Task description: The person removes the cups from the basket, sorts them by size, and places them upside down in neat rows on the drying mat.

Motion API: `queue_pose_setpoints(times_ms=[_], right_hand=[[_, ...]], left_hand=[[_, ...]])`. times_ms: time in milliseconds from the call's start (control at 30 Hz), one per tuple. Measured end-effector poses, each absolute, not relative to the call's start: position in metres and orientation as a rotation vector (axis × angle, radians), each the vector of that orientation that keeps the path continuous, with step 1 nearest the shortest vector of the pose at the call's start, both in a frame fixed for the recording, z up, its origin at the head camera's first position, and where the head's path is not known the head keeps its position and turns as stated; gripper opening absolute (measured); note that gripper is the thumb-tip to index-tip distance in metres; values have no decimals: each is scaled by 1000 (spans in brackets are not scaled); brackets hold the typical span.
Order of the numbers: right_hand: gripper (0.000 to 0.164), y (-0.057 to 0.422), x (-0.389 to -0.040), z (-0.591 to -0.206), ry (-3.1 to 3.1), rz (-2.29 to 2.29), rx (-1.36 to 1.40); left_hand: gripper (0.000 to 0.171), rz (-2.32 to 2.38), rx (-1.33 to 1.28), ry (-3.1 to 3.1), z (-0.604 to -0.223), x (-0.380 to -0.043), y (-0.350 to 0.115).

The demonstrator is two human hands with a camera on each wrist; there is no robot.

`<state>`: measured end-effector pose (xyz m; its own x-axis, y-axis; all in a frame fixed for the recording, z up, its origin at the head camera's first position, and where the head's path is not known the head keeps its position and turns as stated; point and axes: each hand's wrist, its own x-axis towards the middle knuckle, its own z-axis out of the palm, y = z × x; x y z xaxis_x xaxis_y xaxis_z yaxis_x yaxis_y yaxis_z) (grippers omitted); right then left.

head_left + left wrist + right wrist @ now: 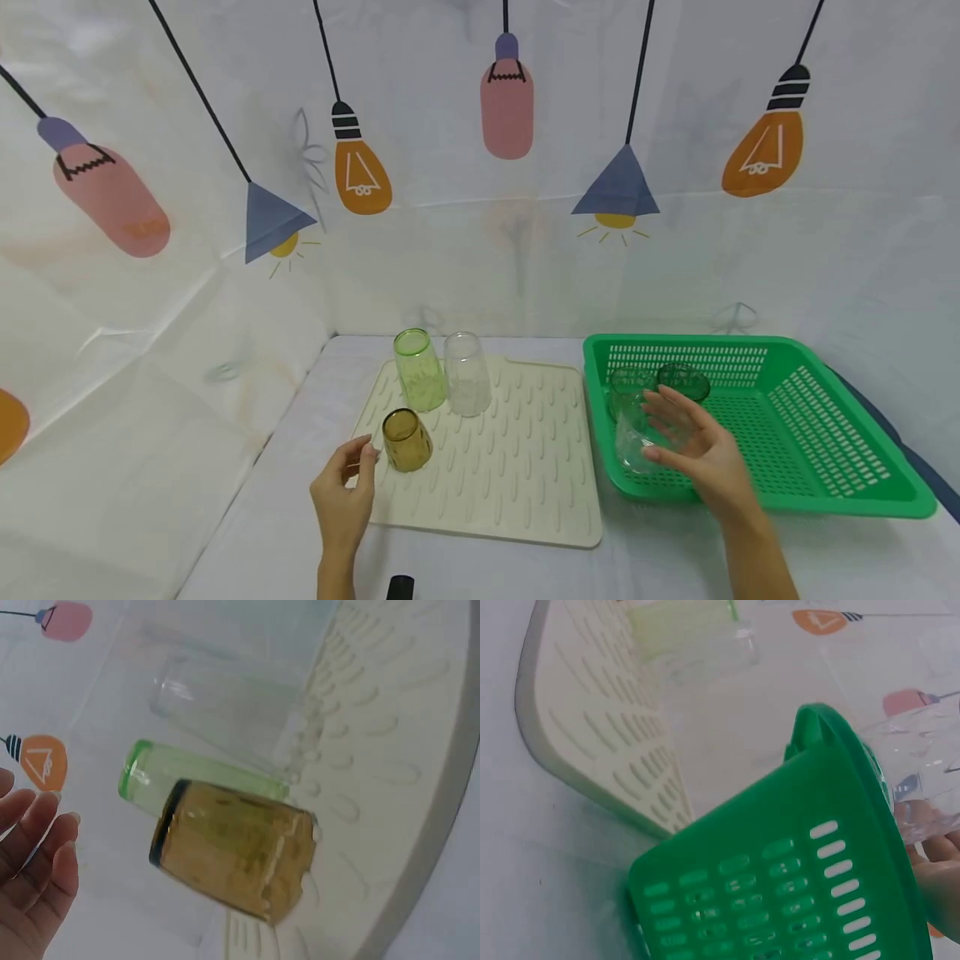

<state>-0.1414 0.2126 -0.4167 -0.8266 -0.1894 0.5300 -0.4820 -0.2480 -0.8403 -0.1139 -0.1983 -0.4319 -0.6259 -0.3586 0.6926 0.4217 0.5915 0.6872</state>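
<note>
Clear glass sits at the left end of the green basket, just inside the wall, its upper part above the rim in the right wrist view; your right hand is at it, fingers and thumb spread fairly wide about its right side; whether they actually grip the glass, you can't tell from these views.

Behind it in the basket you have a greenish glass, partly hidden, and a dark glass near the back wall; the right part of the basket shows its slotted floor.

Left of the basket, just beside it, lies the cream mat with raised ridges; on it stand a brown glass toward the front left, a tall light-green glass behind that, and a second clear glass right next to the green one.

Your left hand is by the mat's left edge, just beside the brown glass and apart from it; fingers loosely bent, thumb close to them, nothing held.

Mat and basket rest on a white surface; a black object pokes in at the bottom edge; behind, a white sheet printed with hanging lamps and bulbs.
</note>
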Motion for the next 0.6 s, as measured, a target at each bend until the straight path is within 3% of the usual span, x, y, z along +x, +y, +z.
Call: queue_pose_setpoints(times_ms=[167,433,600], right_hand=[[74,204,-141,-416,-1808,2181,909],[74,187,-143,-414,-1906,2138,989],[74,176,-145,-413,-1934,2129,1019]], left_hand=[[12,-1266,-201,-1981,-408,-109,-168],[25,-1494,-467,-2073,-417,-121,-135],[30,-1578,-601,-2117,-404,-120,-112]])
